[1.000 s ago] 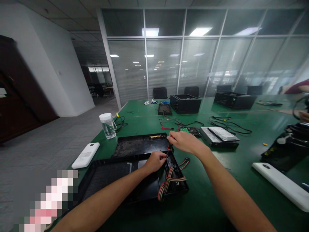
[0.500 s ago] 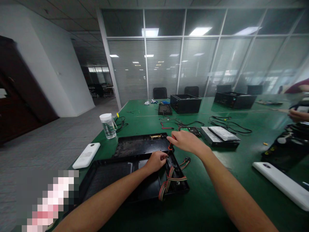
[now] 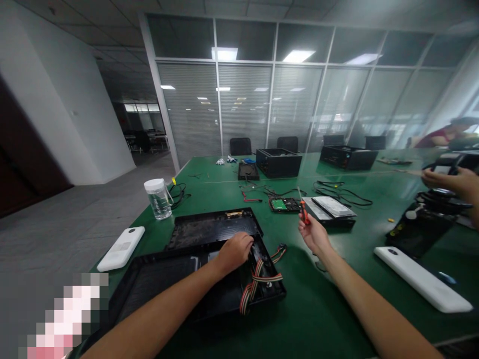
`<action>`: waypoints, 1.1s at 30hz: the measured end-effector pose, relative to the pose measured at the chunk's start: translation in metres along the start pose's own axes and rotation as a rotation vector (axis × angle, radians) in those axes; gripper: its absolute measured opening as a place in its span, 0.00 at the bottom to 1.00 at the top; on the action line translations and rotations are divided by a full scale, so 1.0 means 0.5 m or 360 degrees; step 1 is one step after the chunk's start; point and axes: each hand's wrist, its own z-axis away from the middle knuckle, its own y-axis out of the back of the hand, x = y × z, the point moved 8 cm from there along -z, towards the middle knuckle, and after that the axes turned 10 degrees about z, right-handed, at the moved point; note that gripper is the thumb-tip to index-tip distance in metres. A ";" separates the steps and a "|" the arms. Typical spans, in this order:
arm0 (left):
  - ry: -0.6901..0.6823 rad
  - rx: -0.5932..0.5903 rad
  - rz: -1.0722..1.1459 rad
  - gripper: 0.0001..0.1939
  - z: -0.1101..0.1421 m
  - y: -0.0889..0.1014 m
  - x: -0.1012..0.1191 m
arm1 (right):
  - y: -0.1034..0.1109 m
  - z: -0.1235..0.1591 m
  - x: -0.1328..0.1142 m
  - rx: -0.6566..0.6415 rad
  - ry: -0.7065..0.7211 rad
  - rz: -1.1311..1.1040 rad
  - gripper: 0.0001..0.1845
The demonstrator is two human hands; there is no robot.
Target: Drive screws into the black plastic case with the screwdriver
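My right hand (image 3: 314,235) is wrapped round a red and black screwdriver (image 3: 304,213), its shaft pointing up and away. It is over the green table, right of the black panels. My left hand (image 3: 235,253) is closed, fingertips pinched at the right end of a black computer case panel (image 3: 160,271); what they hold, if anything, is hidden. Striped multicoloured wires (image 3: 257,278) lie over that end, with a dark connector (image 3: 282,248) just past the edge. A flat black panel (image 3: 202,230) with a brass-coloured strip lies directly behind.
A circuit board (image 3: 279,205) and a drive-like box (image 3: 329,209) lie beyond my right hand. White power banks (image 3: 121,248) (image 3: 422,279) flank the work. A water bottle (image 3: 158,202) stands left. Another person's hands (image 3: 445,178) hold something at right. Black cases (image 3: 279,163) stand farther back.
My right hand has lifted the screwdriver from the panel's corner and moved right, turning its shaft upward. The left hand stays at the panel. The view has shifted slightly right.
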 end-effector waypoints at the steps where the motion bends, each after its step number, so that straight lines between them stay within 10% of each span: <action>1: -0.0031 -0.0042 -0.0052 0.11 -0.003 0.018 0.000 | 0.002 -0.005 -0.001 0.0013 0.0017 -0.0052 0.12; 6: 0.0158 -0.0513 -0.0093 0.06 0.007 0.081 -0.053 | 0.011 0.001 -0.028 0.0181 0.0217 -0.0164 0.13; 12: 0.0792 -0.0998 0.0149 0.05 0.064 0.035 -0.137 | -0.004 0.016 -0.030 0.0082 0.0203 -0.0319 0.17; 19: 0.0714 -0.0880 0.0260 0.17 0.040 0.041 -0.115 | -0.103 0.097 -0.122 -0.0371 0.0696 0.0894 0.18; 24: 0.0451 -0.0502 0.0080 0.22 -0.002 0.128 -0.095 | -0.231 0.324 -0.137 -0.1312 0.1329 0.1693 0.10; 33: 0.0539 -0.0850 -0.0155 0.17 0.049 0.069 -0.189 | -0.128 0.476 -0.078 -0.0998 0.1247 0.2315 0.16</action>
